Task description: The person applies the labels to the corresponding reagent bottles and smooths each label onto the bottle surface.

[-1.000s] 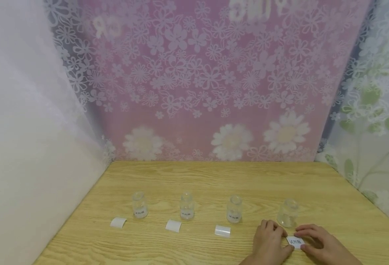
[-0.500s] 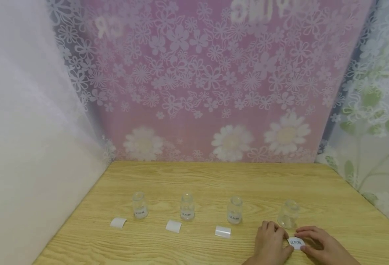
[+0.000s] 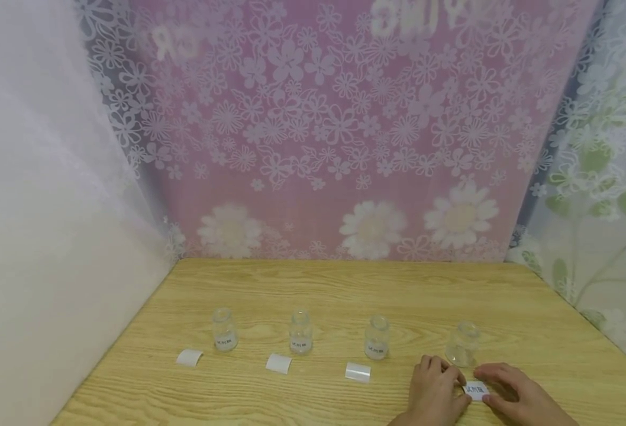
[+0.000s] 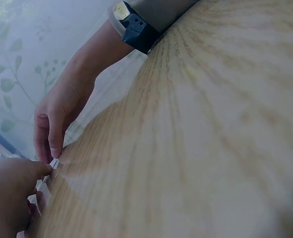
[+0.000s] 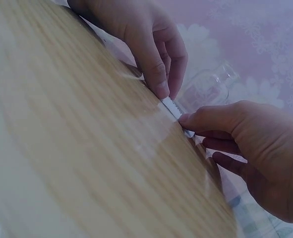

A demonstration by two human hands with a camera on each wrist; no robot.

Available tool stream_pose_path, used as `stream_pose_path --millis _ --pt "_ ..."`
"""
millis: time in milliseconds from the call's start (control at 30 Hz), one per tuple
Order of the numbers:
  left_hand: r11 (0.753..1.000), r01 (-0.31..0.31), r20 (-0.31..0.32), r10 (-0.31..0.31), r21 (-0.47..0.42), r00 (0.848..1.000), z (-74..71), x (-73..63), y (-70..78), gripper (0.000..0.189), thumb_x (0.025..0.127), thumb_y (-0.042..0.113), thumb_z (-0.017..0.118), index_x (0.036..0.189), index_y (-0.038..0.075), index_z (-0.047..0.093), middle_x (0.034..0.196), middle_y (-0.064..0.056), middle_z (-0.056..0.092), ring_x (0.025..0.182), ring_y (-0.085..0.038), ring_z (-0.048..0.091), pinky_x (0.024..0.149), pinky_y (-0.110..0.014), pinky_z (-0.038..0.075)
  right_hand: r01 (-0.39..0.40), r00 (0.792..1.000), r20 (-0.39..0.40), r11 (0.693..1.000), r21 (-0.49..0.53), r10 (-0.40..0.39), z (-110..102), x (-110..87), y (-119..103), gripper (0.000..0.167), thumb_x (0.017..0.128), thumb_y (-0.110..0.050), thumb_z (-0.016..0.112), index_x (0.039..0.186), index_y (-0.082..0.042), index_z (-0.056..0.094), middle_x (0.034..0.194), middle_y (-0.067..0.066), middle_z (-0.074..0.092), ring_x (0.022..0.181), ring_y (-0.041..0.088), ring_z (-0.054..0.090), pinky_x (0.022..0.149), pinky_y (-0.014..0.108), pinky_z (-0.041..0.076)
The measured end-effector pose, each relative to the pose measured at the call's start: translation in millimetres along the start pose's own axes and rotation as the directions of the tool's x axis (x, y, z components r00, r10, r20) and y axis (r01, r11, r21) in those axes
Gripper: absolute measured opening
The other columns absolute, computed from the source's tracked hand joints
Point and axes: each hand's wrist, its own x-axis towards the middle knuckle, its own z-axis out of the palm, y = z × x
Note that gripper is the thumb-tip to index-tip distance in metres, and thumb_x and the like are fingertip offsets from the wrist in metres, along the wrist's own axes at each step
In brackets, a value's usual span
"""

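Note:
Between my two hands a small white label [image 3: 475, 390] with dark handwritten characters is held low over the wooden table. My left hand [image 3: 434, 387] pinches its left edge with thumb and fingers. At the label's right edge, my right hand [image 3: 523, 395] pinches it between thumb and fingers. The right wrist view shows the label [image 5: 172, 107] almost edge-on, with fingertips at both ends. Just behind the hands stands a clear glass bottle [image 3: 463, 344] with no label visible on it. In the left wrist view the label is mostly hidden by the fingers.
Three glass bottles with written labels, at the left [image 3: 225, 329], centre [image 3: 300, 331] and right [image 3: 377, 337], stand in a row. A curved white slip lies before each: left slip [image 3: 189, 357], middle slip [image 3: 278, 363], right slip [image 3: 358, 372]. Flowered curtains [image 3: 339, 148] enclose the table.
Both hands have kept nearly the same place and grip. The label bowed slightly upward half a second ago and looks flatter now. Bottles and slips have not moved.

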Motion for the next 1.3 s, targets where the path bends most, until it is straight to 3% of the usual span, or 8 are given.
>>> stream_pose_path --millis 233,400,667,767,933,1067,1200,1300 --pt "1.0 -0.009 -0.015 0.009 0.013 1.0 0.2 0.0 0.2 0.015 0.08 0.05 0.066 0.089 0.038 0.062 0.093 0.018 0.044 0.09 0.0 0.038 0.076 -0.017 0.035 0.026 0.999 -0.032 0.997 -0.074 -0.029 0 0.1 0 0.021 0.088 -0.004 0.06 0.109 -0.003 0.061 0.118 -0.025 0.043 0.102 -0.013 0.039 0.071 0.015 0.045" --pt "1.0 0.005 0.005 -0.005 0.017 1.0 -1.0 0.1 1.4 0.019 0.079 0.051 0.066 0.095 0.039 0.066 0.092 0.019 0.045 0.089 0.0 0.038 0.075 -0.017 0.035 0.05 0.998 -0.042 0.997 -0.057 -0.053 2 -1.2 1 0.021 0.087 0.0 0.06 0.108 -0.003 0.061 0.119 -0.024 0.043 0.103 -0.013 0.038 0.072 0.014 0.045" --pt "1.0 0.003 0.022 -0.002 -0.028 1.0 -3.6 1.0 0.7 0.019 0.079 0.049 0.067 0.095 0.039 0.066 0.092 0.019 0.046 0.088 0.0 0.039 0.074 -0.018 0.036 0.027 0.997 -0.072 0.99 -0.139 -0.037 3 -1.4 -1 0.025 0.086 -0.003 0.063 0.111 -0.003 0.061 0.117 -0.024 0.044 0.102 -0.014 0.037 0.07 0.014 0.044" --pt "0.999 -0.003 0.009 0.004 -0.04 1.0 -3.4 1.0 0.1 0.019 0.079 0.048 0.068 0.095 0.039 0.065 0.09 0.019 0.046 0.088 0.0 0.039 0.074 -0.018 0.035 0.024 0.997 -0.066 0.995 -0.098 -0.03 3 -1.6 -1 0.027 0.086 -0.002 0.062 0.113 0.001 0.058 0.117 -0.025 0.044 0.102 -0.013 0.039 0.071 0.014 0.044" --pt "0.996 -0.045 -0.056 0.041 -0.073 0.998 -1.0 0.6 -2.3 0.02 0.078 0.043 0.071 0.095 0.037 0.064 0.083 0.022 0.045 0.085 0.003 0.04 0.074 -0.016 0.034 -0.118 0.992 -0.031 0.993 0.01 0.119 2 -1.8 -9 0.03 0.088 -0.008 0.061 0.113 0.007 0.052 0.113 -0.009 0.053 0.097 -0.009 0.047 0.071 0.016 0.046" --pt "0.992 -0.08 -0.128 0.068 -0.096 0.99 1.0 0.4 -3.2 0.022 0.075 0.037 0.075 0.094 0.034 0.065 0.076 0.025 0.046 0.08 0.005 0.04 0.072 -0.013 0.032 -0.301 0.953 -0.034 0.953 -0.013 0.301 2 -0.7 -18 0.035 0.089 -0.019 0.062 0.112 0.005 0.052 0.108 0.011 0.056 0.088 -0.003 0.054 0.067 0.023 0.048" --pt "0.981 -0.068 -0.166 0.038 -0.184 0.985 3.2 1.8 -2.7 0.023 0.071 0.029 0.079 0.091 0.032 0.067 0.071 0.028 0.049 0.073 0.007 0.039 0.069 -0.011 0.03 -0.313 0.948 -0.053 0.95 0.002 0.312 2 0.4 -21 0.03 0.091 -0.018 0.059 0.109 0.005 0.052 0.097 0.006 0.06 0.081 0.002 0.056 0.065 0.023 0.048" --pt "0.938 -0.011 -0.141 -0.04 -0.346 0.989 4.2 3.2 -1.9 0.02 0.071 0.021 0.078 0.087 0.029 0.069 0.067 0.028 0.05 0.068 0.007 0.036 0.066 -0.012 0.03 -0.189 0.979 -0.072 0.982 0.017 0.19 3 0.3 -18 0.02 0.092 -0.008 0.055 0.107 0.005 0.052 0.091 -0.003 0.062 0.081 0.003 0.057 0.064 0.022 0.047"
